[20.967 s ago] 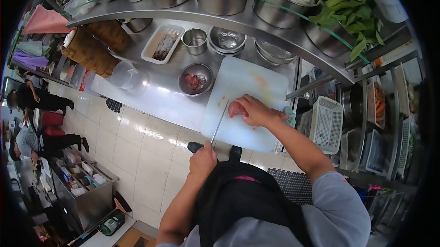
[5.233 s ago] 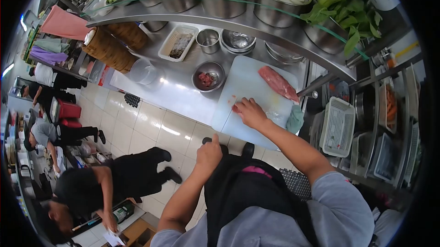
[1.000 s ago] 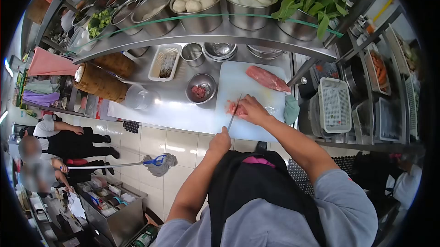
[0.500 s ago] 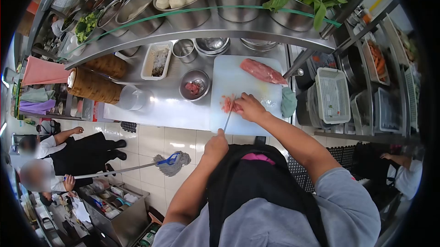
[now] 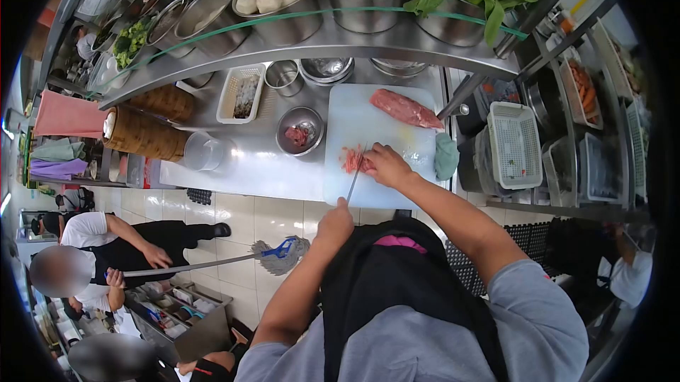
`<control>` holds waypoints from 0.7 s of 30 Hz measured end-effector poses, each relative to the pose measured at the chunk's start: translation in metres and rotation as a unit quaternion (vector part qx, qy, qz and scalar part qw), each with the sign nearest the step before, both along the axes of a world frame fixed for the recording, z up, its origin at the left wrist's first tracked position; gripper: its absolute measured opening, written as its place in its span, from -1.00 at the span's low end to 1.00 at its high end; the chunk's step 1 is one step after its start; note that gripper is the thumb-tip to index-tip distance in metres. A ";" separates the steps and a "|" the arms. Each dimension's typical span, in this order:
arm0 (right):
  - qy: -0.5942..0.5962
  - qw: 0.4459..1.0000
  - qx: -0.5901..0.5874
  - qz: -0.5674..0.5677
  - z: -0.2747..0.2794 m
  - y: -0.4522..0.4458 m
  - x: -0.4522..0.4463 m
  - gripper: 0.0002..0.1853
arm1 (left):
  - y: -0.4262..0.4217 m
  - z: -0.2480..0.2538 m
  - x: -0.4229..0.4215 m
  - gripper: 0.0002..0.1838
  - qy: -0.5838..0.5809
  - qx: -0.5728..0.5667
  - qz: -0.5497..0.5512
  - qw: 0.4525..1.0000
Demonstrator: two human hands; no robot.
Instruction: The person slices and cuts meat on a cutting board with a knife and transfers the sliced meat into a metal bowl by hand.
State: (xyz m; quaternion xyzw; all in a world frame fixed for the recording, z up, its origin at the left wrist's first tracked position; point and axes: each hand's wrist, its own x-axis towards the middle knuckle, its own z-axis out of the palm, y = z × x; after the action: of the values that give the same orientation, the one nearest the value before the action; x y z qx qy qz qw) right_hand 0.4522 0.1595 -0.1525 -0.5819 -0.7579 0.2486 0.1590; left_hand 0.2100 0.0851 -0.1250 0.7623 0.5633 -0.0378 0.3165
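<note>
My left hand (image 5: pixel 334 227) is closed around the handle of a knife, near the board's front edge. The knife's blade (image 5: pixel 354 182) points away from me and meets the meat beside my right fingertips. Curled fingers of my right hand (image 5: pixel 386 165) press a piece of raw meat, mostly hidden under them, onto the white cutting board (image 5: pixel 343 116). Small cut bits of meat (image 5: pixel 349 159) lie left of the blade. A larger slab of raw meat (image 5: pixel 404 108) rests at the board's far right. A steel bowl (image 5: pixel 300 131) holding some meat stands left of the board.
A green cloth (image 5: pixel 446 156) lies by the board's right edge. Bamboo steamers (image 5: pixel 136 131), a clear container (image 5: pixel 204 151) and a white basket (image 5: pixel 241 93) stand to the left. The steel shelf (image 5: pixel 304 57) overhangs the counter's back. A person holds a mop (image 5: pixel 282 255) behind at left.
The mop head has shifted right, and the person holding it has moved and leaned. Another person has come into view at lower left. My hands and the knife have barely moved.
</note>
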 end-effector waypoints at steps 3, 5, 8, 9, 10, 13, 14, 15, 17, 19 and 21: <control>-0.003 1.000 -0.004 -0.007 0.000 0.001 0.000 -0.64 | 0.011 -0.031 0.017 -0.77 -0.021 0.040 0.023 0.999; -0.004 1.000 0.010 0.000 0.002 0.000 0.002 -0.63 | 0.023 -0.028 0.016 -0.77 -0.020 0.045 0.016 0.999; 0.002 1.000 0.027 -0.005 0.002 0.000 0.002 -0.59 | 0.028 0.020 0.003 -0.77 -0.009 0.029 -0.009 0.999; 0.004 0.999 0.029 -0.012 0.001 -0.004 0.002 -0.57 | 0.023 0.032 0.001 -0.77 -0.005 0.007 -0.022 1.000; 0.005 1.000 0.026 -0.016 0.000 -0.005 0.002 -0.57 | 0.016 0.030 0.000 -0.77 -0.004 0.003 -0.025 1.000; -0.001 1.000 0.022 -0.014 -0.003 -0.001 0.002 -0.55 | 0.002 0.017 0.002 -0.78 0.011 -0.011 -0.012 1.000; -0.004 1.000 0.015 -0.008 -0.003 0.001 0.003 -0.54 | 0.003 0.002 0.011 -0.78 -0.002 0.001 0.001 1.000; -0.009 1.000 0.007 -0.002 -0.003 0.000 0.003 -0.52 | 0.005 -0.012 0.016 -0.78 -0.016 0.013 0.016 1.000; -0.007 1.000 0.000 -0.001 -0.003 0.000 0.005 -0.51 | 0.016 -0.030 0.019 -0.77 -0.020 0.023 0.018 0.999; -0.004 1.000 -0.002 0.002 -0.001 0.002 0.004 -0.50 | 0.024 -0.020 0.016 -0.77 -0.021 0.038 0.021 0.999; 0.003 1.000 0.028 0.007 -0.002 -0.002 0.006 -0.50 | 0.026 0.013 0.007 -0.77 0.009 0.015 -0.007 1.000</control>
State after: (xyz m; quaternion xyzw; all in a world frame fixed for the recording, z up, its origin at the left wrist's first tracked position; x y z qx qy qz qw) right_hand 0.4579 0.1580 -0.1541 -0.5712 -0.7681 0.2298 0.1756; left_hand 0.2173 0.1110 -0.1121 0.7705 0.5612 -0.0380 0.2998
